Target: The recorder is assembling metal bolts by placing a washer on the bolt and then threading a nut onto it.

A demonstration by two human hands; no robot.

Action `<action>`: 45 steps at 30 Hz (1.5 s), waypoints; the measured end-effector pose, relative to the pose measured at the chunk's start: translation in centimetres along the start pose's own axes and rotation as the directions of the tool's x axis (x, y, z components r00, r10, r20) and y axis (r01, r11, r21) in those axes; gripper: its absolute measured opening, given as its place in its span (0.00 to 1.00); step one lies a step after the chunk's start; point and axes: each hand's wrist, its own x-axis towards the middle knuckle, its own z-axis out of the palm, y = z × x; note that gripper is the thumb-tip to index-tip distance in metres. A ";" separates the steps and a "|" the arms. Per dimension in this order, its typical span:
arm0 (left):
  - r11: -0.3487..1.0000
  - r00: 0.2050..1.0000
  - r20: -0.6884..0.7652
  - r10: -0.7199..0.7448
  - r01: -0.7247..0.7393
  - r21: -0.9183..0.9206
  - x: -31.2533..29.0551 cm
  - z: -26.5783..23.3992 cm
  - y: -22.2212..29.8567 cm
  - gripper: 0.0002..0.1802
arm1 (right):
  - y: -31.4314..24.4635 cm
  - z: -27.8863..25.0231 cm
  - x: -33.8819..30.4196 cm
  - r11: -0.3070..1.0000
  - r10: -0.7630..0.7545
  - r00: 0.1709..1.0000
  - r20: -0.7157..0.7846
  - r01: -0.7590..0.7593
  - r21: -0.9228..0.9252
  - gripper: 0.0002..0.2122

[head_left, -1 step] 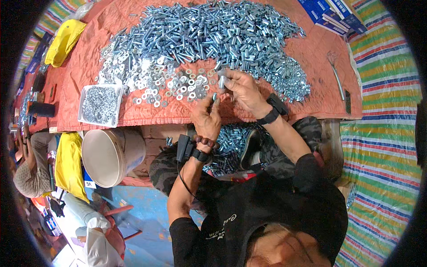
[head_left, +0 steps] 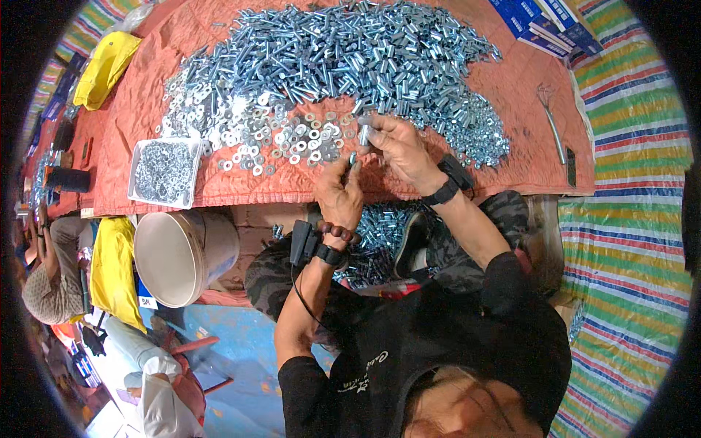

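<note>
My left hand [head_left: 339, 196] is at the table's front edge, thumb and finger closed on a small shiny metal piece [head_left: 353, 158], perhaps a bolt end. Just to its right and farther in, my right hand [head_left: 400, 150] pinches a short silver metal sleeve [head_left: 364, 136], held roughly upright. A small gap separates the two pieces. Loose flat washers [head_left: 299, 142] lie left of my fingers. Beyond them spreads a big heap of bolts [head_left: 292, 55], with metal sleeves [head_left: 398, 69] on its right and nuts [head_left: 478, 139] toward the near right.
A white tray of small ring-like parts [head_left: 164, 173] sits at the table's near left. Below it stands a pale bucket [head_left: 169, 259]. A wire hand rake [head_left: 553, 128] lies at right, with blue boxes [head_left: 544, 25] behind. More metal parts lie beneath the table. Other people sit at left.
</note>
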 end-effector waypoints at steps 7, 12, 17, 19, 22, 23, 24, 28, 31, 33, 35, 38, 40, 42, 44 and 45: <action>0.995 0.996 -0.050 0.069 -0.065 0.075 0.2 0.4 -1.1 0.12 | 0.7 0.3 -0.4 0.993 -0.048 0.996 -0.081 0.039 -0.109 0.13; 0.980 0.988 -0.058 0.145 -0.135 0.145 0.2 0.5 -1.4 0.12 | 0.0 0.9 -1.2 0.972 -0.098 0.992 -0.081 0.078 -0.221 0.13; 0.943 0.974 0.041 0.224 -0.227 0.243 0.3 0.1 -1.3 0.15 | -0.3 0.9 -2.4 0.814 -0.130 0.987 -0.092 0.053 -0.578 0.15; 0.962 0.980 0.061 0.189 -0.197 0.190 0.0 0.4 -1.7 0.18 | -0.3 1.1 -2.4 0.723 -0.195 0.980 -0.042 0.115 -0.681 0.16; 0.980 0.976 0.093 0.194 -0.198 0.026 -0.1 0.3 -1.1 0.23 | -0.6 1.2 -2.7 0.584 -0.224 0.974 0.033 0.161 -0.796 0.20; 0.971 0.968 0.098 0.231 -0.224 -0.083 -0.1 0.2 -0.8 0.25 | -0.7 1.3 -2.8 0.552 -0.192 0.980 0.048 0.148 -0.820 0.21; 0.971 0.967 0.100 0.232 -0.224 -0.085 -0.3 0.2 -1.0 0.25 | -0.7 1.2 -2.8 0.551 -0.193 0.980 0.046 0.147 -0.821 0.21; 0.895 0.980 0.201 -0.008 0.096 -0.436 -0.3 -0.2 -2.0 0.18 | -1.3 1.6 -2.7 0.633 -0.146 0.987 0.063 0.142 -0.761 0.23; 0.911 0.990 0.123 -0.069 0.112 -0.397 -0.4 0.0 -0.8 0.14 | -0.9 1.0 -2.0 0.600 -0.099 0.983 0.157 0.185 -0.778 0.22; 0.901 0.984 0.131 -0.120 0.163 -0.402 -0.2 0.1 -1.7 0.13 | -0.9 0.7 -1.0 0.636 -0.103 0.993 0.056 0.109 -0.764 0.17; 0.889 0.976 0.138 -0.170 0.213 -0.406 -0.3 0.0 -2.3 0.13 | -0.4 -0.6 0.5 0.495 -0.208 0.978 -0.027 0.082 -0.865 0.13; 0.792 0.933 0.218 -0.288 0.360 -0.493 -0.4 -0.1 -1.4 0.12 | 0.8 -2.9 2.7 0.328 -0.420 0.901 -0.107 0.041 -0.944 0.09; 0.859 0.945 0.220 -0.243 0.315 -0.404 -0.5 -0.1 -1.8 0.13 | 0.8 -3.3 3.6 0.166 -0.402 0.914 -0.059 0.009 -0.986 0.09; 0.866 0.948 0.213 -0.237 0.306 -0.396 -0.6 0.0 -1.8 0.13 | 1.1 -3.2 4.3 0.118 -0.377 0.925 -0.044 0.001 -0.993 0.10; 0.872 0.950 0.208 -0.233 0.299 -0.388 -0.6 0.0 -1.3 0.13 | 1.0 -2.9 4.6 0.090 -0.363 0.929 -0.067 -0.037 -0.995 0.10; 0.811 0.925 0.253 -0.282 0.371 -0.452 -0.5 -0.2 -0.6 0.13 | 1.1 -3.0 4.8 0.084 -0.376 0.924 -0.068 -0.039 -0.996 0.10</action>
